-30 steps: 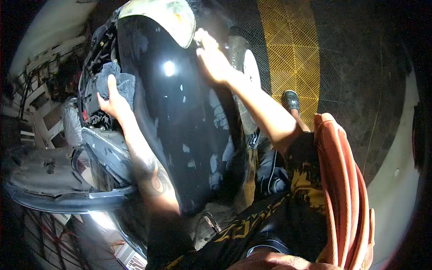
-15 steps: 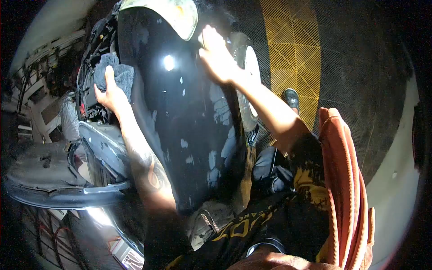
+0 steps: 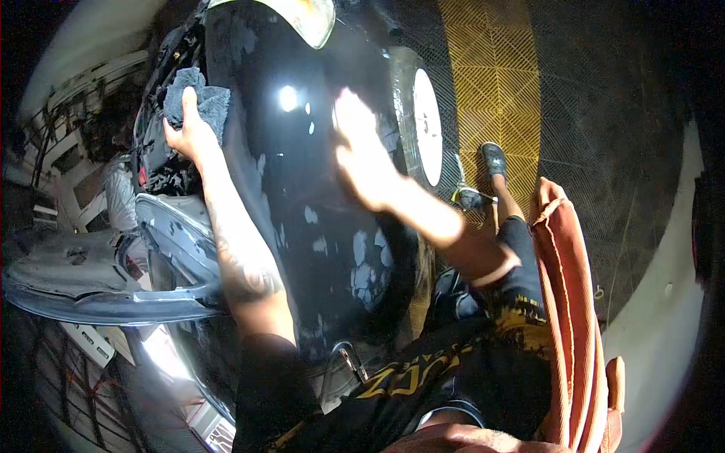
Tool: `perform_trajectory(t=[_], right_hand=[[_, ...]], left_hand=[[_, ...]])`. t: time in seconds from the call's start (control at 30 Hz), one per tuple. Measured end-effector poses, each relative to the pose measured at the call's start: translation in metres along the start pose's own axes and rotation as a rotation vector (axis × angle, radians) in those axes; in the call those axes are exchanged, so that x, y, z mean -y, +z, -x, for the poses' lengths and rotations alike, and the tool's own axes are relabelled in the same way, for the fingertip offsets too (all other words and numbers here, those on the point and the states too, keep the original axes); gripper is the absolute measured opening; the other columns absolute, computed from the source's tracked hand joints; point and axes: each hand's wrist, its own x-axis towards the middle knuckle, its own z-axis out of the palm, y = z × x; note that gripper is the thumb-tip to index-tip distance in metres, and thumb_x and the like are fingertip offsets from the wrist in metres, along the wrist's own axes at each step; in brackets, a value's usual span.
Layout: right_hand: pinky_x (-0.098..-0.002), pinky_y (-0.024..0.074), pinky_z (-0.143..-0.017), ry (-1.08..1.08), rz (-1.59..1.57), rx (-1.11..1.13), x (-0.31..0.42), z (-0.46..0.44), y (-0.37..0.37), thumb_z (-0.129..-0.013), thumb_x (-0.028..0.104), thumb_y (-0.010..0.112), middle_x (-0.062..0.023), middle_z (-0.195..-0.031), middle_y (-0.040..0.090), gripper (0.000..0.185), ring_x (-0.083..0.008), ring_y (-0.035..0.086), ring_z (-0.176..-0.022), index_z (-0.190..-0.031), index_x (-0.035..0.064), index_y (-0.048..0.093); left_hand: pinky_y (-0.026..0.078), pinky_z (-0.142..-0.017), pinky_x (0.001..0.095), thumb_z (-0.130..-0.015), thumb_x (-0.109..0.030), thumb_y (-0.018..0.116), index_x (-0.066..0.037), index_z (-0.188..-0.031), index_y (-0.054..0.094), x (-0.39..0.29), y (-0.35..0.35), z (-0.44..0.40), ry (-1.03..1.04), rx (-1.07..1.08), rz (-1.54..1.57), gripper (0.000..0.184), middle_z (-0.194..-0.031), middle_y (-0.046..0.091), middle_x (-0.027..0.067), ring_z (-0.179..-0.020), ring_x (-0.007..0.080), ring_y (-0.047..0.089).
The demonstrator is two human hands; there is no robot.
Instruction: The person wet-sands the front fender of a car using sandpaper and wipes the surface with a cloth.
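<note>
A glossy black car fender (image 3: 294, 196) with pale, dull patches fills the middle of the view. My left hand (image 3: 190, 136) grips a dark grey microfibre cloth (image 3: 204, 102) at the fender's left edge, beside the exposed engine bay. The thumb lies over the cloth. Over the right part of the fender is my right hand (image 3: 364, 151), smeared by motion and bright light. Its fingers point away from me, and whether anything is under them is hidden. A headlight (image 3: 302, 16) sits at the fender's far end.
To the right of the fender is a wheel (image 3: 428, 128). A grey door (image 3: 113, 298) juts out at left. Black floor tiles with a yellow stripe (image 3: 495, 68) lie at right, with a shoe (image 3: 494, 160) on them. A reddish-brown ribbed cloth (image 3: 563, 302) hangs close on my right.
My right hand has moved back toward me, from near the headlight to the middle of the fender. My left hand stays on the cloth. The view has shifted slightly.
</note>
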Motion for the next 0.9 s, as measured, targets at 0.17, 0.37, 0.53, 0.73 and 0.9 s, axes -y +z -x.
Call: perform_trajectory(t=[0.17, 0.37, 0.53, 0.73, 0.9], right_hand=[[-0.0451, 0.0099, -0.124, -0.054, 0.026, -0.081, -0.021, -0.003, -0.001, -0.087, 0.008, 0.055, -0.0309, -0.158, 0.021, 0.072, -0.0422, 0.018, -0.149, -0.151, -0.0063, 0.025], [-0.0450, 0.0055, -0.125, -0.003, -0.201, 0.022, -0.010, 0.059, 0.006, -0.096, 0.022, 0.046, -0.0215, -0.165, 0.011, 0.069, -0.0340, 0.008, -0.154, -0.157, 0.0013, 0.021], [-0.0445, 0.0103, -0.124, -0.067, -0.105, -0.019, -0.040, 0.014, -0.008, -0.096, 0.019, 0.043, -0.0239, -0.163, 0.017, 0.061, -0.0360, 0.014, -0.152, -0.153, -0.0001, 0.030], [-0.0414, 0.0112, -0.125, -0.030, -0.051, -0.012, -0.026, 0.054, 0.000, -0.085, 0.001, 0.052, -0.0270, -0.161, 0.019, 0.074, -0.0361, 0.014, -0.152, -0.153, -0.0027, 0.024], [-0.0453, 0.0130, -0.124, -0.137, 0.024, -0.088, -0.038, 0.037, 0.006, -0.085, 0.011, 0.057, -0.0282, -0.159, 0.023, 0.074, -0.0400, 0.018, -0.150, -0.151, -0.0044, 0.027]], left_hand=[[0.046, -0.102, 0.0380, -0.071, -0.037, 0.090, 0.015, -0.127, 0.056, 0.004, 0.001, -0.001, 0.015, -0.040, -0.022, 0.084, -0.125, 0.064, 0.0259, -0.113, 0.0310, 0.062], [0.048, -0.097, 0.0382, -0.072, -0.036, 0.090, 0.009, -0.117, 0.065, -0.004, 0.001, -0.003, 0.011, 0.054, -0.018, 0.069, -0.119, 0.069, 0.0203, -0.106, 0.0284, 0.065], [0.049, -0.095, 0.0367, -0.074, -0.031, 0.089, 0.006, -0.115, 0.068, -0.006, 0.003, -0.003, 0.015, -0.001, -0.064, 0.059, -0.116, 0.071, 0.0177, -0.102, 0.0259, 0.066], [0.049, -0.094, 0.0373, -0.073, -0.031, 0.090, 0.005, -0.111, 0.070, -0.009, 0.005, 0.001, 0.031, 0.029, 0.032, 0.056, -0.114, 0.072, 0.0163, -0.102, 0.0260, 0.066], [0.049, -0.094, 0.0380, -0.073, -0.036, 0.088, 0.007, -0.112, 0.069, -0.001, 0.002, -0.007, 0.058, 0.016, -0.095, 0.061, -0.115, 0.071, 0.0186, -0.103, 0.0283, 0.066]])
